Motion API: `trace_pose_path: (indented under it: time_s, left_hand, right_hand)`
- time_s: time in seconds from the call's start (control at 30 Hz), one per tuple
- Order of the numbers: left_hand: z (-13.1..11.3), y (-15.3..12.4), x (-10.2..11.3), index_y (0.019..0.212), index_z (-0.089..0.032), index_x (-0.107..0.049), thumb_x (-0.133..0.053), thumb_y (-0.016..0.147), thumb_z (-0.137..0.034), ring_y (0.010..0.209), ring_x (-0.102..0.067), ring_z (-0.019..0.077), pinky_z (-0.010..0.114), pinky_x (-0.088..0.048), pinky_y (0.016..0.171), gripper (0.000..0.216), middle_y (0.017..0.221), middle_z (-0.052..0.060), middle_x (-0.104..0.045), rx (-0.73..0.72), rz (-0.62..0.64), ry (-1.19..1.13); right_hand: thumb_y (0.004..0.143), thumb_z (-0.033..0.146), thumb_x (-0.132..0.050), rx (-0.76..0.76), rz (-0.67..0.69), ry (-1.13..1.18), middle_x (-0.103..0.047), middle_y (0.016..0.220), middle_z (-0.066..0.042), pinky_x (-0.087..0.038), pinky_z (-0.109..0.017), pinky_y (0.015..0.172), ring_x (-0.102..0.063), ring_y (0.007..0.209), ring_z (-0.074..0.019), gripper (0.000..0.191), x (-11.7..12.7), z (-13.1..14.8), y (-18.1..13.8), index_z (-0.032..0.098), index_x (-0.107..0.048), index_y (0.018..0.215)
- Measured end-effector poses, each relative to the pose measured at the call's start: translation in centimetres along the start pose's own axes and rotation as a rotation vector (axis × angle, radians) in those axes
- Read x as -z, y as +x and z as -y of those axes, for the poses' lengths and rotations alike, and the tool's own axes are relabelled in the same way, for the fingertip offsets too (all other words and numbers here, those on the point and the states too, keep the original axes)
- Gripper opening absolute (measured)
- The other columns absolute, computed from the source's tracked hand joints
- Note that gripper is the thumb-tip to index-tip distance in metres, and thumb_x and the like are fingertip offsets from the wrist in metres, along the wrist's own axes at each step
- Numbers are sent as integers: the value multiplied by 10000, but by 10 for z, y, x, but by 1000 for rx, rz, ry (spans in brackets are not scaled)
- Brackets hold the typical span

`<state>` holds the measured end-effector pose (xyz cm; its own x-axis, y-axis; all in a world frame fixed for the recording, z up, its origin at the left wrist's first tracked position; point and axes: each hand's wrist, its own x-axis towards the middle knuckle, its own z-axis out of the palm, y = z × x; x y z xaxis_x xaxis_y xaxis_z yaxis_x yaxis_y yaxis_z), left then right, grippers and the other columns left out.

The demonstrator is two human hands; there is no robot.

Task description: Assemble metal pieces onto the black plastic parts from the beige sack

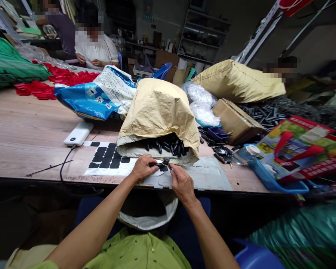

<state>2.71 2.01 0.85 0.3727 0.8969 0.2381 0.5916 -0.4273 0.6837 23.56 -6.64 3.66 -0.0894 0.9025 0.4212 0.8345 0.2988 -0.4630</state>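
Note:
My left hand (143, 167) is closed around a small black plastic part (165, 161) with a rounded head, just over the table's front edge. My right hand (182, 182) pinches at the head end of that part; whatever its fingertips hold is too small to make out. Right behind both hands lies a tan woven sack (159, 108), its mouth facing me, with many black plastic pieces (170, 145) inside. To the left of my left hand is a white sheet (92, 172) bearing rows of black rounded-square stickers (107, 155). A grey board (209, 173) lies under the hands and to their right.
A white power bank (78, 133) with a black cable sits at left. Blue-white bag (95, 97), red pieces (69, 74) and a cardboard box (235, 121) stand farther back. An open sack (148, 220) is at my lap. A person (93, 46) sits across.

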Motion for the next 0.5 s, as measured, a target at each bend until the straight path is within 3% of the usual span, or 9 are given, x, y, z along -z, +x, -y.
trace_pose_path:
  time_s: [0.2, 0.3, 0.5]
  left_hand:
    - [1, 0, -1, 872, -217, -793, -774, 780, -267, 864, -573, 196, 314, -430, 810, 106, 818, 27, -664, 0, -3, -9]
    - [4, 0, -2, 854, -216, -790, -774, 778, -265, 859, -572, 197, 312, -429, 799, 92, 809, 29, -651, -8, -14, 3]
    - [1, 0, -2, 866, -216, -774, -764, 751, -259, 872, -583, 206, 324, -440, 812, 123, 837, 30, -669, 9, -15, 17]
  right_hand:
    - [1023, 230, -440, 39, -40, 47, -715, 1194, -89, -543, -304, 961, -683, 1078, -197, 372, -4, 7, 5, 224, -639, 1337]
    - [1015, 217, -445, 73, 14, 41, -726, 1158, -78, -543, -286, 941, -688, 1058, -188, 374, -9, 11, 4, 226, -638, 1335]
    - [999, 232, -477, 28, 1, 5, -729, 1146, -67, -537, -292, 919, -683, 1048, -192, 342, -9, 2, 9, 241, -666, 1284]
